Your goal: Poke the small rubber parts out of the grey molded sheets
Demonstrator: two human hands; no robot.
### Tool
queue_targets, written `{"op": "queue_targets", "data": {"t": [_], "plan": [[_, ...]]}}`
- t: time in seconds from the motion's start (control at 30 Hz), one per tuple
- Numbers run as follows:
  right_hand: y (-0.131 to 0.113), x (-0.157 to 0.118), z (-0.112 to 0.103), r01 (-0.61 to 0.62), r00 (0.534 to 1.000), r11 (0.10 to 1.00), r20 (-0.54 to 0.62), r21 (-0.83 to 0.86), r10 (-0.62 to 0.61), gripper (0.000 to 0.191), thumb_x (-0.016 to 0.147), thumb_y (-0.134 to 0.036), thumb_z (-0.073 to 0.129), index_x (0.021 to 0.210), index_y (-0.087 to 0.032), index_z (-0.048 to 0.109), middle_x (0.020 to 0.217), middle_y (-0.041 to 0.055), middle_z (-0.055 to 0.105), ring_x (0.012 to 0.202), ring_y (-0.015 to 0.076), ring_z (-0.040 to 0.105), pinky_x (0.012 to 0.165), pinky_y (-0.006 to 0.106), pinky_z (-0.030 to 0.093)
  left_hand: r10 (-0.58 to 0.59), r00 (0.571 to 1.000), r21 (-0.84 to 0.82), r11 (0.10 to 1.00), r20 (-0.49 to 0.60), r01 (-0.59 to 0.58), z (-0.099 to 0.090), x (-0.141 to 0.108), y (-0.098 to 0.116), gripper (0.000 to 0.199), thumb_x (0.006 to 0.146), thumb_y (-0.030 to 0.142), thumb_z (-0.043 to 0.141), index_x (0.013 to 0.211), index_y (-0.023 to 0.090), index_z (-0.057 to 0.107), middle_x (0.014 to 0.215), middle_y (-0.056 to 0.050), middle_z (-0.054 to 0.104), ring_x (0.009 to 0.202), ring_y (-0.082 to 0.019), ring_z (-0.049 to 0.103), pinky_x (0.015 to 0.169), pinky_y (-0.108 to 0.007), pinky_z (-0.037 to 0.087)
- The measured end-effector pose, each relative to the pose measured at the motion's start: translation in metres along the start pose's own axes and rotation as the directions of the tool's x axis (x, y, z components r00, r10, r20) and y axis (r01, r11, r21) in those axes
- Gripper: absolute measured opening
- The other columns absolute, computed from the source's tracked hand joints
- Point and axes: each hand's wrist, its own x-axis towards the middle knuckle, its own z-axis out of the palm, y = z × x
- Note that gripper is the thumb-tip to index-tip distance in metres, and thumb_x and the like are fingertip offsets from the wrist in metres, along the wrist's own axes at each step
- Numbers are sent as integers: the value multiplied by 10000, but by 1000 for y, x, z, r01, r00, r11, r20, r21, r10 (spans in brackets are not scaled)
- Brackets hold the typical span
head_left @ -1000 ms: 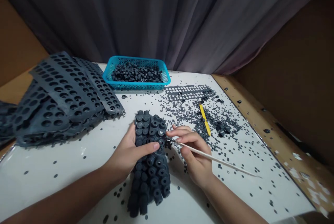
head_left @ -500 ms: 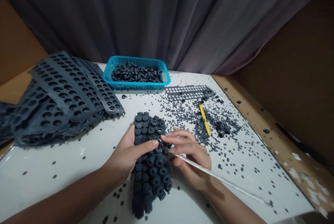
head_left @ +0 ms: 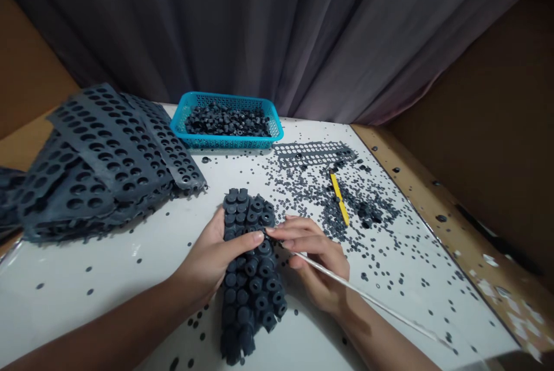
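My left hand [head_left: 224, 251] grips a dark grey rubber sheet of moulded round studs [head_left: 234, 296] from its left side, thumb laid across the front. Several studs on its right half show a hole in the top; those on the left look solid. My right hand [head_left: 318, 261] is closed, with its fingertips against the sheet's right edge beside my left thumb. A long thin whitish rod [head_left: 372, 299] runs from its fingers back over the wrist. The rod's front end and whatever the fingertips pinch are hidden.
A blue basket [head_left: 229, 143] of small black rubber pieces stands at the back. Stacked holed rubber sheets [head_left: 108, 157] lie left. Rightward are a flat perforated strip [head_left: 315, 153], a yellow cutter-like tool [head_left: 339, 198] and scattered black discs [head_left: 303, 189] on the white table [head_left: 173, 325].
My right fingertips have shifted slightly against the stud sheet, and the rod's front end is now covered. The sheet has moved very slightly; my left hand keeps its grip.
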Motion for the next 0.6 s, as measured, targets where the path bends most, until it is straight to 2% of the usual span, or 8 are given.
{"op": "queue_targets", "data": {"t": [0.23, 0.4, 0.6], "plan": [[7, -7, 3, 75, 997, 997, -14, -21, -75, 224, 942, -247, 482, 1155, -265, 546, 1128, 100, 687, 989, 220, 661, 895, 483, 495, 14, 999, 35, 999, -42, -13, 3, -3, 2, 511, 625, 240, 803, 1073, 189, 563, 1008, -93, 709, 956, -290, 664, 801, -363, 528], [4, -6, 1, -2, 998, 999, -56, 48, 5, 193, 932, -231, 497, 1109, -261, 566, 1117, 90, 688, 1003, 232, 652, 892, 483, 478, 41, 998, 88, 995, -52, -36, 2, -2, 2, 546, 624, 267, 807, 1102, 214, 548, 1087, -88, 689, 1038, -289, 629, 831, -351, 510], [-2, -2, -3, -111, 994, 978, 25, 176, 108, 131, 923, -312, 519, 1012, -254, 596, 1085, 69, 698, 988, 229, 632, 861, 454, 471, 46, 994, 62, 997, 103, -53, -2, -3, 7, 636, 566, 245, 844, 1114, 198, 525, 1078, -105, 684, 1078, -331, 603, 858, -379, 501]]}}
